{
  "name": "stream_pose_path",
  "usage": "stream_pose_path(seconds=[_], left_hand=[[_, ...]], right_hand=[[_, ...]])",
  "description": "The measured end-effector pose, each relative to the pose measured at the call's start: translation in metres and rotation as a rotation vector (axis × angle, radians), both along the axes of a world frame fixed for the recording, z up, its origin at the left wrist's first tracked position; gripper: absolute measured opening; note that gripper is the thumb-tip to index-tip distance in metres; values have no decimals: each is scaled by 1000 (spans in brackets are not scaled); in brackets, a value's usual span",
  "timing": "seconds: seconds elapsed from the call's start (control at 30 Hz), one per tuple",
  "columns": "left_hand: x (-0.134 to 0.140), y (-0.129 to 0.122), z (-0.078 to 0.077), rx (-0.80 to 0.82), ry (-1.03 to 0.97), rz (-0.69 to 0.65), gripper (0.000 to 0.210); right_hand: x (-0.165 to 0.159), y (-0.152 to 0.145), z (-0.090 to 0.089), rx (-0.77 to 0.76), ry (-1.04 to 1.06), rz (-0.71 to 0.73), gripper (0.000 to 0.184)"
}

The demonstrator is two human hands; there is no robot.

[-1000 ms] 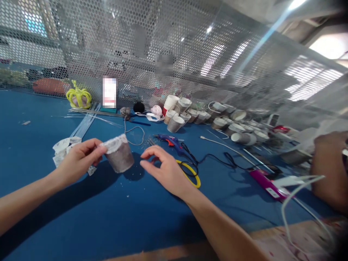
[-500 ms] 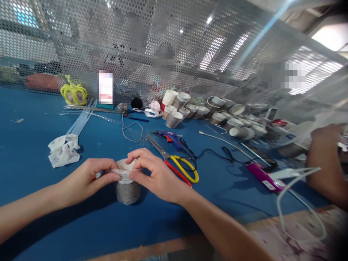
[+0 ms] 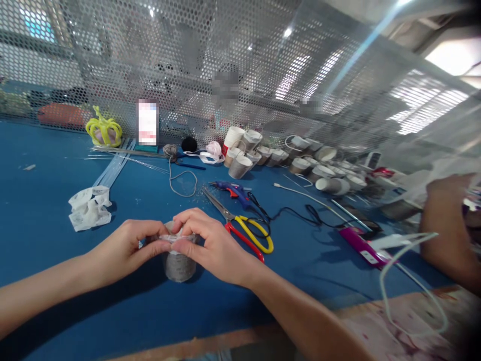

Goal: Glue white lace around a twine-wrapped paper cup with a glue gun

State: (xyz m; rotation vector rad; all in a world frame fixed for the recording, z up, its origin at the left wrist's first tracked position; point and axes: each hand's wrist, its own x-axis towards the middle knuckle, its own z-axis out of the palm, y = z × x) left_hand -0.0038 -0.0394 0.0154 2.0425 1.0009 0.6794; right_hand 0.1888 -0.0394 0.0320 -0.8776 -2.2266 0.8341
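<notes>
A grey paper-covered cup (image 3: pixel 180 266) stands upright on the blue table in front of me, with white material along its rim. My left hand (image 3: pixel 141 240) pinches the rim from the left, thumb in front and fingers behind. From the right, my right hand (image 3: pixel 210 245) pinches the same rim, its fingers curled over the opening and its thumb in front. The two thumbs almost meet and hide much of the rim. Right of the cup lie scissors (image 3: pixel 244 226) with one red and one yellow handle. Crumpled white paper (image 3: pixel 90 208) lies beyond my left forearm.
A blue glue gun (image 3: pixel 231 189) with a black cable lies behind the scissors. Several cups (image 3: pixel 240 165) stand along the mesh screen. A lit phone (image 3: pixel 148 124) leans at the back. Right, there is a purple power strip (image 3: pixel 363 245), and another person's arm (image 3: pixel 445 225).
My hands have drawn closer together along the cup's rim. My right hand has shifted slightly and now covers more of the opening. The view has shifted a little.
</notes>
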Motion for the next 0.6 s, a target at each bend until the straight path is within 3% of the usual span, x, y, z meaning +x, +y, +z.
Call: stream_pose_path(seconds=[0.23, 0.33, 0.43, 0.5, 0.6], left_hand=[[0, 1, 0, 31, 0, 23, 20], [-2, 0, 0, 106, -51, 97, 28], [-1, -9, 0, 226, -120, 144, 23], [1, -20, -1, 303, -147, 85, 23], [3, -34, -3, 451, -165, -118, 26]], right_hand=[[3, 0, 6, -60, -55, 20, 9], [5, 0, 10, -124, -38, -31, 8], [6, 0, 9, -209, -7, -103, 5], [5, 1, 5, -257, 30, -129, 4], [3, 2, -3, -305, 112, -121, 7]])
